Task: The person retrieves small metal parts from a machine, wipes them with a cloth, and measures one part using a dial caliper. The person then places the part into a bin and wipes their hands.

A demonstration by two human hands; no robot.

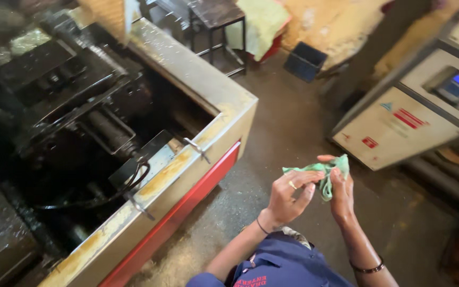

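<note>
the fingers of the left hand are closed on one end of a crumpled green cloth, thumb and forefinger pinching it; a ring shows on one finger. the fingers of the right hand are clamped on the other end, so the cloth is bunched between both hands, held in the air above the floor. judged from this grip, the hands are being wiped on the cloth or the cloth is being folded; which one cannot be told. left of the fingers stands an open machine housing with a red lower panel, its dark, oily mechanism exposed and untouched. to the right and beyond the fingers stands a cream control cabinet with a small blue screen. further off, a stool.
</note>
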